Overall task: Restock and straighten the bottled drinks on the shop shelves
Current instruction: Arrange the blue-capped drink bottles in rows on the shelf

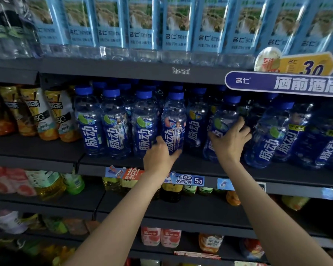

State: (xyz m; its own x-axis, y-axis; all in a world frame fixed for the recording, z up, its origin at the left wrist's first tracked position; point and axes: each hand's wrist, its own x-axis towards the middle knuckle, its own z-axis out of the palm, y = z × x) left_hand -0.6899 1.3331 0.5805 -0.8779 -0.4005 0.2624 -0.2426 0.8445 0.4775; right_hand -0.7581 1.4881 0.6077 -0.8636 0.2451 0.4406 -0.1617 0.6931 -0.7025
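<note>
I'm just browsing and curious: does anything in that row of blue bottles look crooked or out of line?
Yes. The blue bottle in the right hand leans left, out of line with its upright neighbours. The peach-label bottle in the left hand stands among lime-label ones, so it looks mismatched. Nothing looks spilled or damaged.

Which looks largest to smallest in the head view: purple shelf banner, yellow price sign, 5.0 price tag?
1. Purple shelf banner, cut off at the frame edge.
2. Yellow price sign.
3. 5.0 price tag.
</note>
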